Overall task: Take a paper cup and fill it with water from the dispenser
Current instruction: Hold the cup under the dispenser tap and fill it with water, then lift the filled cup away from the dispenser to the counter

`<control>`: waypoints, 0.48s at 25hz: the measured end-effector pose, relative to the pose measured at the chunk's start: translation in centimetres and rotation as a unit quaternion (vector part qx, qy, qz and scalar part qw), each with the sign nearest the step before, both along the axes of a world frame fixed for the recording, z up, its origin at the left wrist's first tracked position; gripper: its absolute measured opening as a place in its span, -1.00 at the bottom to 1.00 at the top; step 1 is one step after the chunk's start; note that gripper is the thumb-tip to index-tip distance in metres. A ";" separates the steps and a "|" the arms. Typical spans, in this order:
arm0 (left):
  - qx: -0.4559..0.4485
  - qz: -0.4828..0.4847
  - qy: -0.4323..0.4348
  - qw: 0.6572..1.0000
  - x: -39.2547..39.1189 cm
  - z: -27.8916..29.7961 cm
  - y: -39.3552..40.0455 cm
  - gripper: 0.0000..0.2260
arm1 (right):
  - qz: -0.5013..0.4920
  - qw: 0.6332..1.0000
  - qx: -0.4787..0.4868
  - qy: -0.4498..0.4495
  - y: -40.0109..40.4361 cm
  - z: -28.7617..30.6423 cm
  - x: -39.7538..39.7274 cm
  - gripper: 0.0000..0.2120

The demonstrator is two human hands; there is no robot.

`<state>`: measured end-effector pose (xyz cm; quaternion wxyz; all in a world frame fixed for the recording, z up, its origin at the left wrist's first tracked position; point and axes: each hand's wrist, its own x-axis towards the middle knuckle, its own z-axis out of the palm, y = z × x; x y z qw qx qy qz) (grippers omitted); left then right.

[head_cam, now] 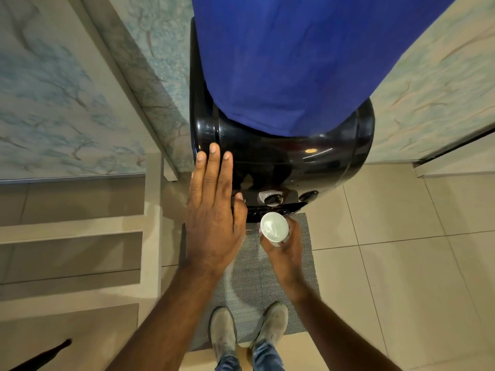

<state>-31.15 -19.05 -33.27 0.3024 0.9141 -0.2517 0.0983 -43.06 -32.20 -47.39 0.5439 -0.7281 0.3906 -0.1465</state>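
Note:
A black water dispenser (pixel 308 156) stands in front of me, its bottle under a blue cover (pixel 289 57). My right hand (pixel 288 250) holds a white paper cup (pixel 275 227) upright just below the taps (pixel 273 197) at the dispenser's front. The cup's inside looks pale and glossy; whether it holds water I cannot tell. My left hand (pixel 214 210) lies flat with fingers stretched out against the dispenser's left front edge, its thumb near the left tap.
A grey woven mat (pixel 254 285) lies on the beige tiled floor under my two shoes (pixel 249 330). Steps (pixel 72 250) rise at the left beside a patterned wall. Another patterned wall stands at the right.

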 end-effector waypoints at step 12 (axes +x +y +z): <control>0.068 0.003 0.129 0.989 -1.2 13.7 4.2 -0.49 | 0.027 0.996 -0.058 -0.059 3.0 21.7 -0.4 -0.34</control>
